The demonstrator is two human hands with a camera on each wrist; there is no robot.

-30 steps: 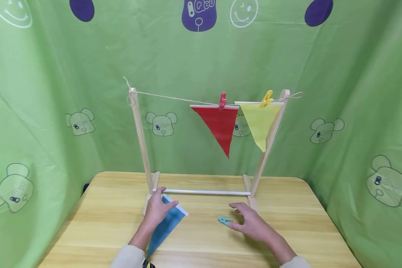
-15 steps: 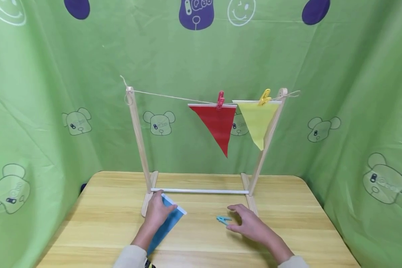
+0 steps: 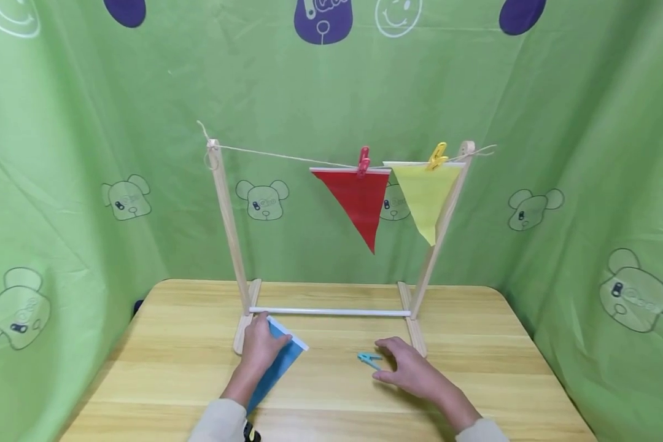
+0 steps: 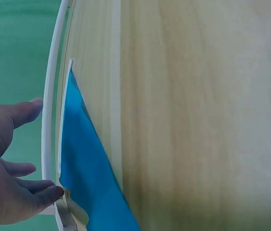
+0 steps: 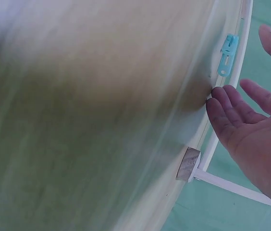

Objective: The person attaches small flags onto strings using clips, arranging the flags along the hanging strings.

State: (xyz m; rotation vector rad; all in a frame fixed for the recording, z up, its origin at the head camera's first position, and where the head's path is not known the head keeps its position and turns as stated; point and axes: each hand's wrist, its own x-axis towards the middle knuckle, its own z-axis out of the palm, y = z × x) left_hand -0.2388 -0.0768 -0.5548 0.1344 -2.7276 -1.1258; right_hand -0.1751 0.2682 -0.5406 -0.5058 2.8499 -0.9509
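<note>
Left hand [image 3: 261, 348] lay flat on the blue pennant [image 3: 279, 365] at the desk's [image 3: 171, 368] 8 o'clock; fingers straight, pressing, grip released. Right hand [image 3: 411, 370] hovered at 5 o'clock, fingers loosely spread, holding nothing, fingertips just beside the blue clothespin [image 3: 369, 358].

Pennant: blue triangle with a white band along its wide edge, point toward the near edge. Judged light, thin, floppy; best taken at the white band. Clothespin: small plastic, judged light and springy; pinch at its tail end.

At 12 o'clock stood the wooden frame [image 3: 229, 233] with a string [image 3: 287, 158], carrying a red pennant [image 3: 359, 199] under a red clothespin [image 3: 363, 161] and a yellow pennant [image 3: 424, 193] under a yellow clothespin [image 3: 438, 155].
</note>
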